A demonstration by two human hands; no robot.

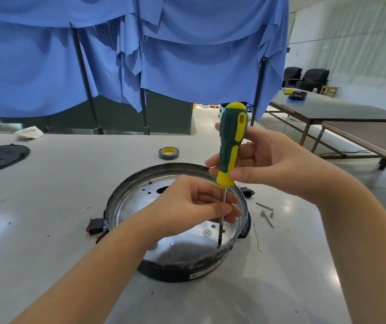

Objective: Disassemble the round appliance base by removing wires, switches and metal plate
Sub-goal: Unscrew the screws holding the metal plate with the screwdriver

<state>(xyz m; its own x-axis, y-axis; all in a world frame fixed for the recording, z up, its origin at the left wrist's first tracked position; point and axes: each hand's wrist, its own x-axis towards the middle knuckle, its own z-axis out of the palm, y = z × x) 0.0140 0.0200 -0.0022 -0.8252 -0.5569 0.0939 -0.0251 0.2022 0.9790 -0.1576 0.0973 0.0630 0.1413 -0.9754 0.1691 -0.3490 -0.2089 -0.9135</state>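
The label (207, 272) on the base is too blurred to read.

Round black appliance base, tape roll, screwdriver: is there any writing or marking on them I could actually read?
None is legible.
White label on the round black appliance base: print too small and blurred.
Round stamp on the shiny metal plate: a mark, unreadable.
Grey tape roll with yellow core: dark marks on the core, too blurred.
Green-and-yellow screwdriver: no text visible.

tape roll (168, 153) behind base (178, 267); screws (266, 212) right
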